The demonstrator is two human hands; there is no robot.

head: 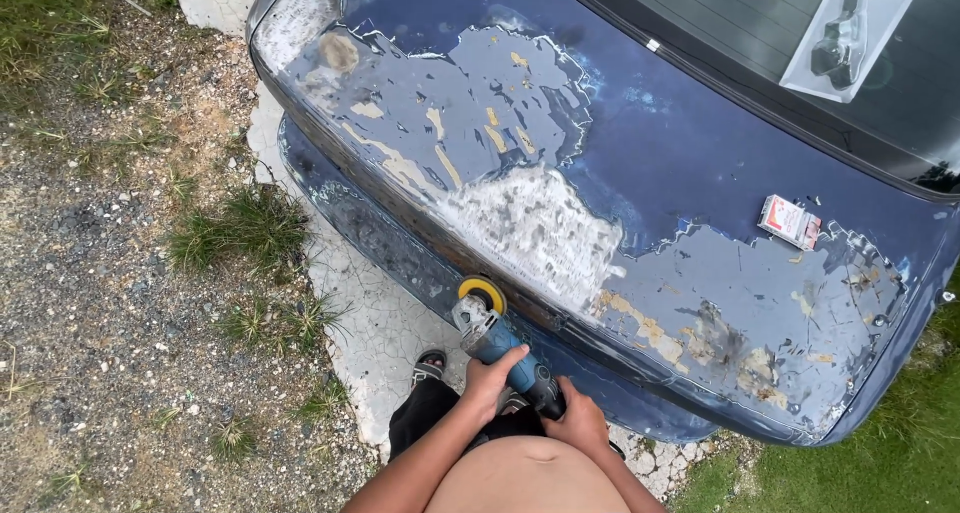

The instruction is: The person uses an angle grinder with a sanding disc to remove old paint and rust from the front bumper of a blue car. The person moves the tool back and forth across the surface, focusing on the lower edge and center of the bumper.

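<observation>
I look down at the back of a dark blue car whose boot lid (640, 153) has large sanded and peeling patches showing grey and tan. A blue angle grinder (500, 348) with a yellow sanding disc (483, 293) points at the rear edge of the lid. My left hand (492, 373) grips the grinder's body near its head. My right hand (580, 418) holds its rear handle. The disc sits at the seam between the lid and the blue bumper (400, 243).
A small red and white packet (790, 221) lies on the boot lid at the right. The rear window (800, 53) is at top right. Gravel and grass tufts (240, 228) lie to the left, cracked concrete (380, 323) under my sandalled foot (430, 365), grass at right.
</observation>
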